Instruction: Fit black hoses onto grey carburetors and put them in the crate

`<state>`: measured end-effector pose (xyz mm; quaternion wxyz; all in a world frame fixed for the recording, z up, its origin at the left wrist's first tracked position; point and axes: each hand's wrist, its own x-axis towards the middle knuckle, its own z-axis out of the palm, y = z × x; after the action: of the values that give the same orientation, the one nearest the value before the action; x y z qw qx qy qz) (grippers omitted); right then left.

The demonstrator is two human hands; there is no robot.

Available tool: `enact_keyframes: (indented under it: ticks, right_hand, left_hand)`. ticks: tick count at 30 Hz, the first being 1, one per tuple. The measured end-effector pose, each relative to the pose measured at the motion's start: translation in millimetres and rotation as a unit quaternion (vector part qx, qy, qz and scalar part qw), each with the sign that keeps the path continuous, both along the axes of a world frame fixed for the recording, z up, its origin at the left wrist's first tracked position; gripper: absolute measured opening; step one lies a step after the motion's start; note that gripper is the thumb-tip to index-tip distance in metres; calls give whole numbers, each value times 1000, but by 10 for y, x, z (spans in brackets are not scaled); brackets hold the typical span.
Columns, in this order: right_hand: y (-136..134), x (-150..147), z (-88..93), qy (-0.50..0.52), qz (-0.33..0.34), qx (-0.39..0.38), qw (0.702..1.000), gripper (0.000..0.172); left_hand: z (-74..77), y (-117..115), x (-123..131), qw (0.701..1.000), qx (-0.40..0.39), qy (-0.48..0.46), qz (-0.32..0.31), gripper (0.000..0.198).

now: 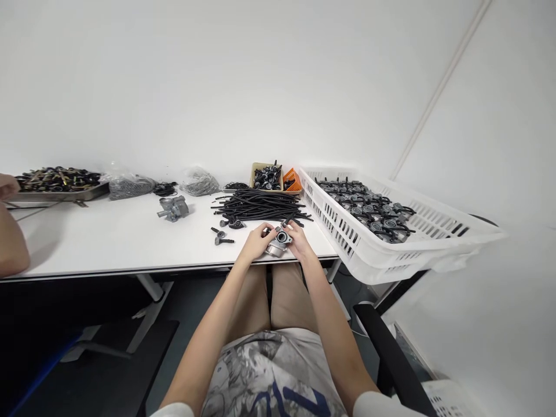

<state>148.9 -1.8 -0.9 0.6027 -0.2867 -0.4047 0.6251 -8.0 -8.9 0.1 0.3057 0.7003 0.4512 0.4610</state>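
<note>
A silver-grey carburetor [277, 246] is held at the table's front edge, its round bore facing up. My left hand [256, 242] grips it from the left side, fingers curled round it. On the opposite side my right hand [299, 242] is closed on the body, and a short black part shows at its fingertips. Just beyond both hands lies a wide pile of black rubber hoses [260, 204]. Several small black-and-grey fittings [222, 236] are scattered left of my left hand. Another carburetor [172, 208] rests farther left on the table.
To the right, a white plastic crate [369, 263] holds rows of carburetors. A yellow bin [252, 179] of fittings and an orange basket [294, 180] stand by the wall. Bags of small parts [130, 186] and a heaped metal tray [93, 192] are left, near another person's arm [11, 243].
</note>
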Motion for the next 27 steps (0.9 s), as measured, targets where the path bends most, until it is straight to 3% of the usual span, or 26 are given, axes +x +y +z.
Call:
enact_keyframes:
  ticks: [3, 11, 18, 27]
  right_hand:
    - [-12, -12, 19, -18, 12, 12, 1000, 38]
    - [-28, 28, 25, -23, 20, 17, 999, 19]
    - [-1, -3, 4, 1, 9, 5, 1000, 28]
    - [-20, 38, 21, -21, 30, 14, 999, 26]
  left_hand:
    - [-1, 6, -1, 1000, 2, 7, 2, 40]
    - [3, -6, -1, 1000, 4, -6, -9, 38]
    - [7, 0, 0, 1000, 2, 2, -3, 39]
    - [6, -8, -2, 1000, -4, -6, -8, 40]
